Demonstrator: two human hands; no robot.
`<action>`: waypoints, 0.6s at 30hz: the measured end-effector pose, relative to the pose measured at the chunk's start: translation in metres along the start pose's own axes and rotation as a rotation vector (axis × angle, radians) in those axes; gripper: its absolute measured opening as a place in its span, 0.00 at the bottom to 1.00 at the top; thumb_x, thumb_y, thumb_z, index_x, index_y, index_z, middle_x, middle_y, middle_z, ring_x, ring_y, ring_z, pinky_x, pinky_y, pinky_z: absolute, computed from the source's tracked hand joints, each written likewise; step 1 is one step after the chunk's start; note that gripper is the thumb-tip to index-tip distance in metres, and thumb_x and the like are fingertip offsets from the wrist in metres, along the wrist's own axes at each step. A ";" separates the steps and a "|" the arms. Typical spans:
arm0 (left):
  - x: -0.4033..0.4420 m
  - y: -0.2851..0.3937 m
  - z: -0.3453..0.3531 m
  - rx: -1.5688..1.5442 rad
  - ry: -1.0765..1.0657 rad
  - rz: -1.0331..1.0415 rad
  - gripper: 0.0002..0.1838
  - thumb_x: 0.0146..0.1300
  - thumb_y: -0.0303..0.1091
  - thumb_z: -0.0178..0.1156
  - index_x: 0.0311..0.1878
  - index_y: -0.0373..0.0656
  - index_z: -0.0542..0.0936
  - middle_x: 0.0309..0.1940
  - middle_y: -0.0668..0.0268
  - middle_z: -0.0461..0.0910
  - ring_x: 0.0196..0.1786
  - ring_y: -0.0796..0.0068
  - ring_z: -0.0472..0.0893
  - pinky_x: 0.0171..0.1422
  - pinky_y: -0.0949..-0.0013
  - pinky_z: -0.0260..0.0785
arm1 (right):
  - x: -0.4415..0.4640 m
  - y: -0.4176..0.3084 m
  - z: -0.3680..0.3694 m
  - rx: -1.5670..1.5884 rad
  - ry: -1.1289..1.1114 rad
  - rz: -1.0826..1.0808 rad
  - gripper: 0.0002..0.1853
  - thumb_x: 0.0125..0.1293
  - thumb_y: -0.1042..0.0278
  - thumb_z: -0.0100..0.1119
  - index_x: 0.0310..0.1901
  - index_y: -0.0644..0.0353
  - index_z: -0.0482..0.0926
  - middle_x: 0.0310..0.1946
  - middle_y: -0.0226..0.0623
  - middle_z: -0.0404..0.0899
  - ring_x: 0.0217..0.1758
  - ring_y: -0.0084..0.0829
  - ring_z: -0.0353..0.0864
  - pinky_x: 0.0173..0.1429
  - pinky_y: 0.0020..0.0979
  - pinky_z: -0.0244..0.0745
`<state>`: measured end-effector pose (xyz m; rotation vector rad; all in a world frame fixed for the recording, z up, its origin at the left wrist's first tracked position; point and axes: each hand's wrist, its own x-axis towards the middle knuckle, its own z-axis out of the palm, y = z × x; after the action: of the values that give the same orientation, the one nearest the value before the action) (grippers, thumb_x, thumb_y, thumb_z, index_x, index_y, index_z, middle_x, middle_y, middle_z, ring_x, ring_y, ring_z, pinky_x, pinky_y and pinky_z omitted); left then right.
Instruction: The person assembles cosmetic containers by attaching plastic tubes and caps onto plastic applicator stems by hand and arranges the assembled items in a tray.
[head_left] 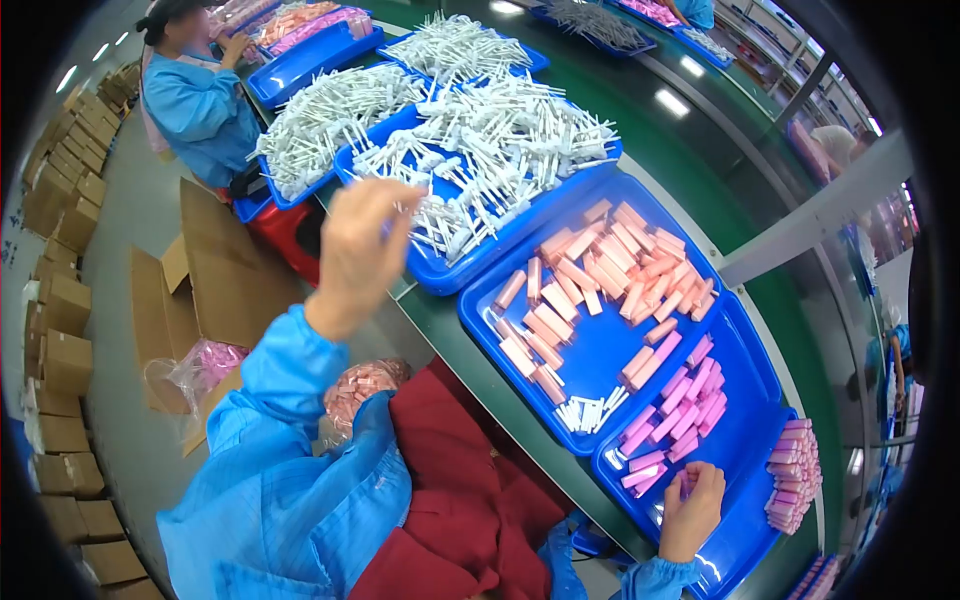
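Note:
My left hand (358, 255) is raised at the near edge of a blue tray of thin white plastic sticks (520, 140). Motion smears its fingers, and I cannot make out anything in them. Lower right, my right hand (692, 510) has its fingers curled over the near end of a blue tray (735, 390). A purple piece shows between those fingers. Beside them lie pink-purple rectangular tubes (690, 405). Between the two hands, another blue tray (610, 345) carries peach-pink tubes (600, 265) and a small group of short white pieces (592, 410).
More trays of white sticks (340, 115) stand at the back. A stack of pink tubes (793, 475) sits at right. A co-worker in blue (200, 110) is at the far left. An open cardboard box (225, 285) and a bag of pink pieces (365, 392) are beside me.

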<state>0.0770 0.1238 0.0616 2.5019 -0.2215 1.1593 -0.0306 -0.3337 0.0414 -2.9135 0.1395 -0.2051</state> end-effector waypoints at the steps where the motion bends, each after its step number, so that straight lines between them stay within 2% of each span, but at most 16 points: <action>1: 0.010 -0.016 -0.004 0.014 0.009 -0.064 0.10 0.61 0.17 0.62 0.45 0.38 0.83 0.37 0.59 0.82 0.38 0.63 0.79 0.45 0.64 0.71 | -0.001 0.003 0.002 0.004 0.021 0.001 0.09 0.59 0.76 0.64 0.40 0.61 0.76 0.34 0.39 0.75 0.42 0.42 0.77 0.43 0.42 0.74; 2: 0.021 -0.036 -0.004 0.050 0.022 -0.071 0.10 0.63 0.19 0.62 0.47 0.38 0.83 0.37 0.59 0.82 0.39 0.62 0.80 0.44 0.64 0.71 | -0.002 0.005 0.002 0.004 0.041 0.004 0.09 0.59 0.76 0.64 0.40 0.61 0.75 0.33 0.39 0.75 0.42 0.42 0.77 0.43 0.42 0.73; 3: 0.035 -0.048 -0.001 0.075 0.021 -0.065 0.06 0.63 0.23 0.63 0.43 0.40 0.84 0.35 0.57 0.82 0.37 0.55 0.80 0.44 0.57 0.72 | -0.001 0.005 0.002 0.010 0.045 0.008 0.09 0.59 0.76 0.64 0.40 0.62 0.75 0.33 0.39 0.75 0.40 0.42 0.77 0.43 0.42 0.72; 6: 0.059 -0.109 0.023 0.171 -0.118 0.164 0.08 0.65 0.28 0.61 0.45 0.40 0.84 0.40 0.56 0.84 0.43 0.51 0.82 0.50 0.53 0.75 | 0.000 0.003 0.003 0.058 0.081 0.015 0.08 0.59 0.77 0.64 0.39 0.62 0.75 0.34 0.40 0.75 0.39 0.42 0.76 0.42 0.42 0.72; 8: 0.071 -0.132 0.035 0.179 -0.516 -0.006 0.11 0.66 0.33 0.59 0.46 0.41 0.85 0.44 0.54 0.85 0.49 0.50 0.83 0.55 0.52 0.75 | 0.003 0.004 0.005 0.061 0.072 -0.013 0.10 0.60 0.78 0.63 0.43 0.62 0.76 0.35 0.40 0.76 0.38 0.39 0.77 0.43 0.39 0.73; 9: 0.080 -0.133 0.027 0.220 -0.514 -0.030 0.12 0.65 0.35 0.58 0.45 0.41 0.85 0.43 0.54 0.86 0.50 0.52 0.84 0.55 0.53 0.76 | 0.006 0.004 0.006 0.069 0.069 -0.033 0.11 0.61 0.79 0.63 0.45 0.62 0.76 0.36 0.39 0.77 0.38 0.38 0.78 0.43 0.38 0.73; 10: 0.093 -0.119 0.028 0.245 -0.665 -0.006 0.09 0.65 0.34 0.58 0.41 0.41 0.85 0.41 0.56 0.86 0.48 0.52 0.84 0.53 0.53 0.76 | 0.005 0.005 0.004 0.041 0.057 -0.042 0.11 0.63 0.72 0.65 0.46 0.63 0.78 0.37 0.41 0.79 0.40 0.38 0.80 0.44 0.37 0.75; 12: 0.104 -0.121 0.026 0.189 -0.624 0.100 0.08 0.65 0.34 0.59 0.40 0.42 0.83 0.39 0.56 0.85 0.47 0.52 0.84 0.51 0.53 0.75 | -0.002 0.005 -0.008 -0.021 0.024 -0.053 0.18 0.66 0.58 0.68 0.48 0.64 0.81 0.40 0.44 0.83 0.42 0.39 0.84 0.47 0.36 0.79; 13: 0.109 -0.119 0.022 0.168 -0.629 0.071 0.08 0.66 0.34 0.59 0.41 0.42 0.82 0.38 0.56 0.85 0.46 0.52 0.84 0.50 0.54 0.75 | -0.002 0.000 -0.009 0.020 0.038 0.002 0.11 0.64 0.68 0.67 0.47 0.59 0.82 0.38 0.41 0.82 0.42 0.40 0.83 0.49 0.39 0.77; 15: 0.116 -0.110 0.014 0.113 -0.642 0.013 0.08 0.67 0.35 0.59 0.43 0.42 0.81 0.37 0.57 0.85 0.45 0.53 0.84 0.49 0.55 0.75 | -0.003 -0.002 -0.012 0.040 0.039 -0.003 0.12 0.65 0.66 0.67 0.47 0.60 0.82 0.38 0.41 0.83 0.41 0.40 0.82 0.49 0.38 0.77; 18: 0.119 -0.105 0.007 -0.027 -0.526 0.014 0.09 0.68 0.34 0.61 0.48 0.42 0.79 0.36 0.57 0.84 0.43 0.55 0.84 0.48 0.58 0.75 | -0.004 0.005 -0.011 0.075 0.051 -0.013 0.12 0.66 0.65 0.67 0.47 0.61 0.82 0.38 0.41 0.83 0.41 0.40 0.82 0.49 0.39 0.77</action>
<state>0.1901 0.2194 0.1197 2.7352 -0.3871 0.4741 -0.0365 -0.3404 0.0506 -2.8364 0.1189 -0.2812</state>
